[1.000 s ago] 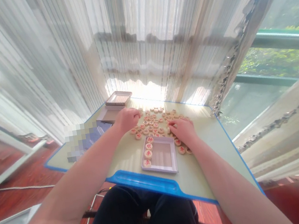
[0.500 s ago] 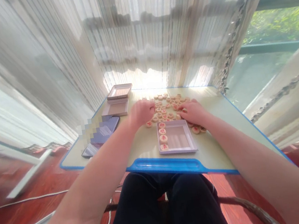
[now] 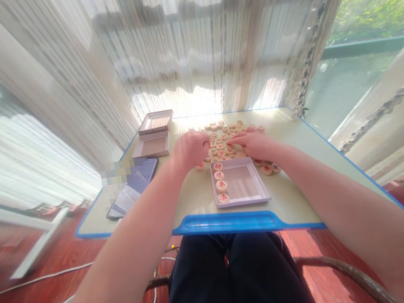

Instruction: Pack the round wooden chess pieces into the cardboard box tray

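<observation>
Four pieces (image 3: 221, 185) sit in the box (image 3: 243, 181); my right hand (image 3: 257, 144) spreads fingers over loose discs (image 3: 221, 153), my left hand (image 3: 192, 149) curls, whether gripping I can't tell.

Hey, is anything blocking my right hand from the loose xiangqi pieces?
Nothing visible: your right hand is right over the loose xiangqi pieces. The open box holding four pieces sits on your side of them, not between.
</observation>
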Tool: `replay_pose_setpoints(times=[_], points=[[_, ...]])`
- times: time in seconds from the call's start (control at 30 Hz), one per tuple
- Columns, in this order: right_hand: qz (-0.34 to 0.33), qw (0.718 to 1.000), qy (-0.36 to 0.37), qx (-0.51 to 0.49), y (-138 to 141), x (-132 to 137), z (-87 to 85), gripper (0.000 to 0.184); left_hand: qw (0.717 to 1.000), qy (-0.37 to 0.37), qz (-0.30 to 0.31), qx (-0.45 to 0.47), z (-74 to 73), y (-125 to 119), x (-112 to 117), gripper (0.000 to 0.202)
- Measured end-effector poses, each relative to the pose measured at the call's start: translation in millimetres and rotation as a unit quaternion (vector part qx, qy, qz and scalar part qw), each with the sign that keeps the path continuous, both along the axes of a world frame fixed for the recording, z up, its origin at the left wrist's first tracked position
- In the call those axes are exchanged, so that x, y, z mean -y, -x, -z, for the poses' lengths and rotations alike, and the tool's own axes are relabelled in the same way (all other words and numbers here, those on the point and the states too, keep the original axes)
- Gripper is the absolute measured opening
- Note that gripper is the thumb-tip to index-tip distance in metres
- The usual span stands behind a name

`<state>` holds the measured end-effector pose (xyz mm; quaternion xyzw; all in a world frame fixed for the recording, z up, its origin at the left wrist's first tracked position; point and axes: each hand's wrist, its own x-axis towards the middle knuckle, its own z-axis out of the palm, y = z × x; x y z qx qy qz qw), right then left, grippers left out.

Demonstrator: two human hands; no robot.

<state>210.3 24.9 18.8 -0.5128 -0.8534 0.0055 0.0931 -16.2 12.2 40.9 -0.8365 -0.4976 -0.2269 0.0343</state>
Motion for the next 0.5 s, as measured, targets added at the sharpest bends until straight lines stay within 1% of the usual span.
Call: replay_pose_setpoints(times=[0.13,0.23,0.3,0.37,0.43,0.5], points=[[0.018,0.999,-0.036,-0.015,-5,-4,0.3,0.037,1.0,-0.002,-0.011,0.0,-0.9,2,-1,0.031],[0.023,0.998,-0.05,-0.018,-7,-2,-0.4,0.032,1.0,0.013,-0.019,0.0,-2.7,3,-1,0.031],[0.038,0.998,-0.053,-0.02,-5,1,-1.6,0.029,0.999,0.028,-0.014,0.0,-4.8,4,0,0.029],[0.06,0.996,-0.047,-0.034,-3,4,-2.2,0.026,0.998,0.069,-0.003,-0.007,-8.2,5,2,0.025],[0.077,0.994,-0.037,-0.065,-1,5,-1.7,0.026,0.989,0.144,0.005,-0.012,-12.5,7,6,0.022],[0.085,0.99,-0.041,-0.101,0,6,-1.1,0.03,0.973,0.23,0.011,-0.003,-16.7,9,9,0.023]])
